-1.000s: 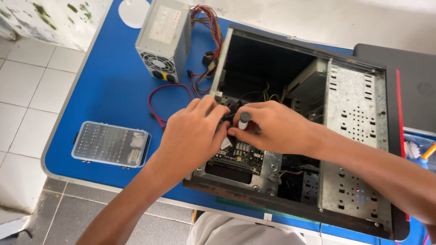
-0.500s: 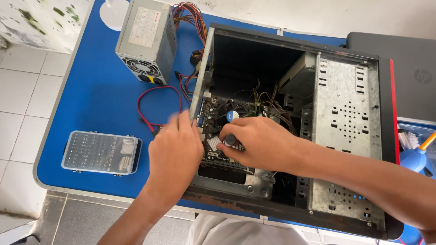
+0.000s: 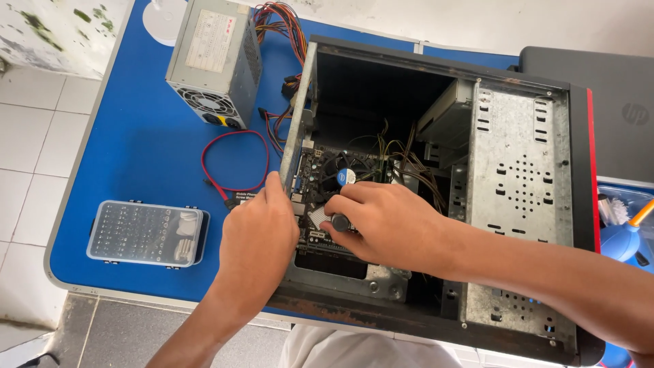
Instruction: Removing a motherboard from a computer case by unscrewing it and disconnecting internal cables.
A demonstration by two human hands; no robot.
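Note:
An open black computer case (image 3: 524,170) lies on its side on a blue table (image 3: 143,150). Its motherboard (image 3: 320,177) with a round cooler fan (image 3: 344,176) shows inside. My right hand (image 3: 388,228) reaches into the case and grips a screwdriver with a black round handle end (image 3: 338,221), held down over the board. My left hand (image 3: 255,235) rests on the case's rear metal edge (image 3: 296,129), fingers curled over it, holding the case. Thin wires (image 3: 409,163) run beside the fan.
A grey power supply (image 3: 211,65) with red and orange cables (image 3: 279,27) stands at the table's back left. A red data cable (image 3: 235,160) loops beside the case. A clear bit-set box (image 3: 146,233) sits near the front edge. A dark laptop (image 3: 613,109) lies at right.
My left hand has moved off the motherboard to the case's rear edge. My right hand with the screwdriver has shifted lower on the board. The view has drifted slightly.

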